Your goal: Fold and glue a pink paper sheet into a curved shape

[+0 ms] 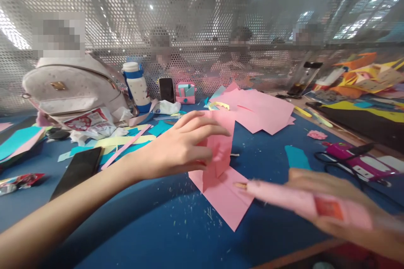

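My left hand reaches in from the left, fingers bent around the raised part of a folded sheet of pink paper. Its fingertips lie against that raised part; the exact contact is partly hidden. The paper's lower part rests flat on the blue tabletop. In my right hand, at the lower right and blurred, is a pink glue gun with an orange-red patch and a copper-coloured nozzle. The nozzle points left, over the flat part of the paper.
Pink sheets are stacked behind my hands. A backpack, a bottle and paper scraps stand or lie at left, near a dark phone. At right are a blue scrap, a paper rose and a purple corded device.
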Demonstrator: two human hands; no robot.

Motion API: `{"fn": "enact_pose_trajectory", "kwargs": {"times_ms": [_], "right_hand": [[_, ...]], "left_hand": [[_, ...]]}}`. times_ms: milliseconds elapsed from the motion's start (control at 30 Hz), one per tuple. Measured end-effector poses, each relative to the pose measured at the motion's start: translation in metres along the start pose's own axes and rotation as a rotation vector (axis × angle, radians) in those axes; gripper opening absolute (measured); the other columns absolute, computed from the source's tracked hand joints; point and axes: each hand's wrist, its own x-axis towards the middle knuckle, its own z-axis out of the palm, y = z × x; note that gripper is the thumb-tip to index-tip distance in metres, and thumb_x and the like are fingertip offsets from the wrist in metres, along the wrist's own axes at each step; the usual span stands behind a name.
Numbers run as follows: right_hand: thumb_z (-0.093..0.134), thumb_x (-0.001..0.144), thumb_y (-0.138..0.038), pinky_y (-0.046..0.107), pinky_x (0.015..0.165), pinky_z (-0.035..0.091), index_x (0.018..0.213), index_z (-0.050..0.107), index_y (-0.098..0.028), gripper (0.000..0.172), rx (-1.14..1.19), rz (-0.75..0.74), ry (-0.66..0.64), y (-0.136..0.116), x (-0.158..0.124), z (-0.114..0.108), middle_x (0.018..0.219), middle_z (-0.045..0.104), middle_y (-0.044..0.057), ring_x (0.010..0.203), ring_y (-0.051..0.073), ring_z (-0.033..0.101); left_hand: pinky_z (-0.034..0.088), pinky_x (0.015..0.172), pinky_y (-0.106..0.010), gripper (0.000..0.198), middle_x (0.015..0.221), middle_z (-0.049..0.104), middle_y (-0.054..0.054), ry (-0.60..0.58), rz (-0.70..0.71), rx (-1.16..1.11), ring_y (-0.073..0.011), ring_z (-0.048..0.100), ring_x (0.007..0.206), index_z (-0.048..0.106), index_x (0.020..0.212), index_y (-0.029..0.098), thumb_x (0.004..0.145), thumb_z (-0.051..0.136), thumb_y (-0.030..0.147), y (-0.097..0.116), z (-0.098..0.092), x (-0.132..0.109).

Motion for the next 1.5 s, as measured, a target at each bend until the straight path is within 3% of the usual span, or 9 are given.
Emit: {"fn": "enact_pose_trajectory", "kwargs": {"times_ms": [67, 133, 233, 367, 767, 1167, 1500], "right_hand": [[0.045, 0.093, -0.057, 0.027, 0.052, 0.04, 0.08, 0.065, -0.025, 0.04, 0.102, -0.275, -0.249, -0.015, 0.004, 0.005, 0.06, 0.054, 0.0, 0.054, 0.015, 0.051], [0.034, 0.1, -0.051, 0.029, 0.056, 0.037, 0.094, 0.062, -0.023, 0.04, 0.119, -0.404, -0.349, -0.029, 0.013, 0.011, 0.071, 0.057, 0.002, 0.061, 0.016, 0.051], [0.029, 0.101, -0.054, 0.029, 0.058, 0.033, 0.093, 0.059, -0.02, 0.046, 0.029, -0.541, -0.293, -0.042, 0.026, 0.023, 0.074, 0.058, 0.002, 0.064, 0.017, 0.048], [0.029, 0.104, -0.031, 0.029, 0.057, 0.028, 0.087, 0.057, -0.019, 0.035, -0.116, -0.662, -0.164, -0.045, 0.033, 0.035, 0.068, 0.056, 0.0, 0.06, 0.015, 0.045], [0.033, 0.095, -0.006, 0.032, 0.059, 0.028, 0.088, 0.058, -0.017, 0.029, -0.373, -0.789, -0.044, -0.047, 0.024, 0.044, 0.073, 0.057, 0.0, 0.062, 0.016, 0.046], [0.031, 0.09, -0.002, 0.035, 0.058, 0.024, 0.085, 0.053, -0.019, 0.028, -0.573, -0.814, -0.023, -0.05, 0.023, 0.051, 0.073, 0.052, 0.001, 0.061, 0.019, 0.043], [0.035, 0.086, -0.001, 0.034, 0.056, 0.021, 0.08, 0.047, -0.02, 0.024, -0.569, -0.761, -0.04, -0.057, 0.023, 0.051, 0.073, 0.048, -0.001, 0.064, 0.019, 0.043]], "left_hand": [[0.028, 0.113, -0.05, 0.019, 0.134, 0.058, -0.012, -0.024, -0.003, 0.005, -0.0276, 0.048, 0.126, 0.066, 0.079, 0.015, 0.095, 0.058, 0.023, 0.004, -0.001, 0.005], [0.034, 0.109, -0.048, 0.02, 0.132, 0.06, -0.012, -0.043, -0.028, 0.022, -0.0276, 0.051, 0.121, 0.066, 0.077, 0.015, 0.095, 0.058, 0.022, 0.007, -0.002, 0.008], [0.041, 0.102, -0.047, 0.021, 0.13, 0.062, -0.009, -0.059, -0.072, 0.065, -0.0275, 0.055, 0.115, 0.067, 0.077, 0.016, 0.095, 0.058, 0.023, 0.011, -0.002, 0.011], [0.042, 0.103, -0.045, 0.024, 0.13, 0.062, -0.007, -0.051, -0.096, 0.124, -0.0257, 0.055, 0.115, 0.068, 0.079, 0.017, 0.097, 0.054, 0.025, 0.012, 0.0, 0.009], [0.044, 0.098, -0.044, 0.025, 0.125, 0.064, -0.005, -0.022, -0.131, 0.183, -0.0246, 0.057, 0.11, 0.068, 0.082, 0.018, 0.098, 0.052, 0.028, 0.013, 0.004, 0.005], [0.047, 0.096, -0.045, 0.021, 0.126, 0.064, -0.006, -0.019, -0.147, 0.15, -0.0262, 0.057, 0.113, 0.069, 0.08, 0.018, 0.095, 0.058, 0.026, 0.015, 0.004, 0.007], [0.047, 0.096, -0.045, 0.021, 0.124, 0.065, -0.007, -0.029, -0.152, 0.152, -0.026, 0.057, 0.113, 0.069, 0.079, 0.018, 0.095, 0.058, 0.027, 0.016, 0.003, 0.006]]}}
